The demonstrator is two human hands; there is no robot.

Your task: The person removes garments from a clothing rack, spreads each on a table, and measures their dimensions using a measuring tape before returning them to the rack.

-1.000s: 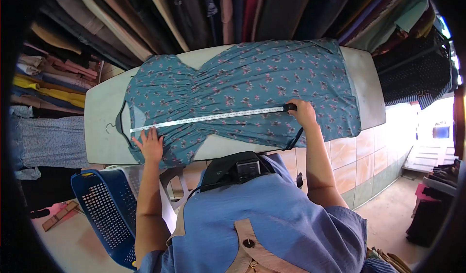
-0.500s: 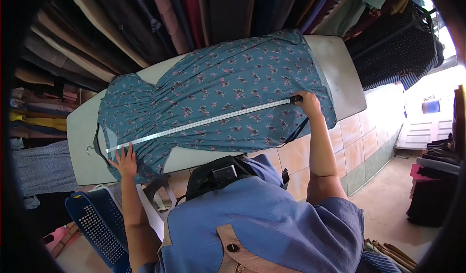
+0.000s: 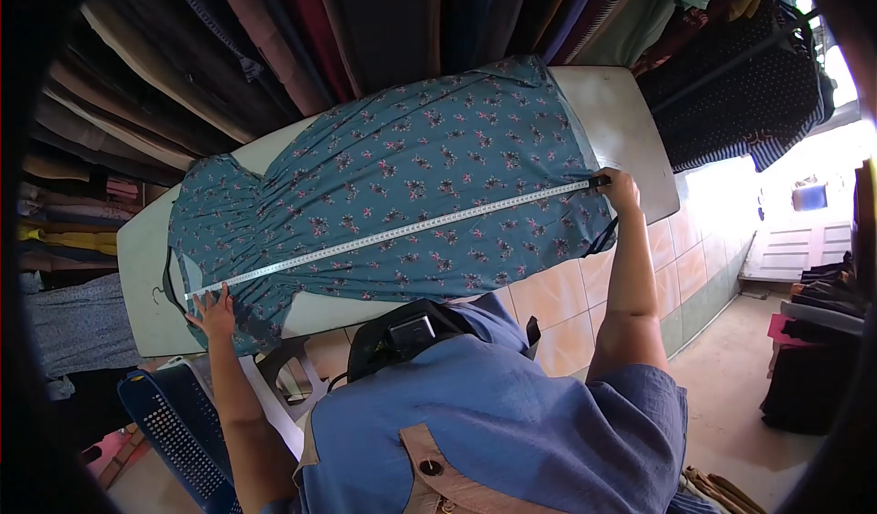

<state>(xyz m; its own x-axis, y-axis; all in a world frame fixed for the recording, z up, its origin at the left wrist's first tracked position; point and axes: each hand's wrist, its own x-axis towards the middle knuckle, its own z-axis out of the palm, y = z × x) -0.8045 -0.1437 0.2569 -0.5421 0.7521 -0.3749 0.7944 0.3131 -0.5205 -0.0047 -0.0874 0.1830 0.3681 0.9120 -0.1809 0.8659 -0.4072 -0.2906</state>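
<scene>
Floral dress (image 3: 411, 171) flat on pale table (image 3: 630, 116), long axis left-right, neckline left. Tape measure (image 3: 393, 233) stretched lengthwise; right hand (image 3: 622, 190) clenches its case, left hand (image 3: 215, 316) splayed at its left end. Hung clothes (image 3: 384, 30) crowd far side.

left hand (image 3: 214, 314) lies splayed, right hand (image 3: 621, 190) grips.

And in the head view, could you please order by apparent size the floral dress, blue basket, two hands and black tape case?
Largest to smallest:
1. Floral dress
2. Blue basket
3. Left hand and right hand, too alike to rank
4. Black tape case
</scene>
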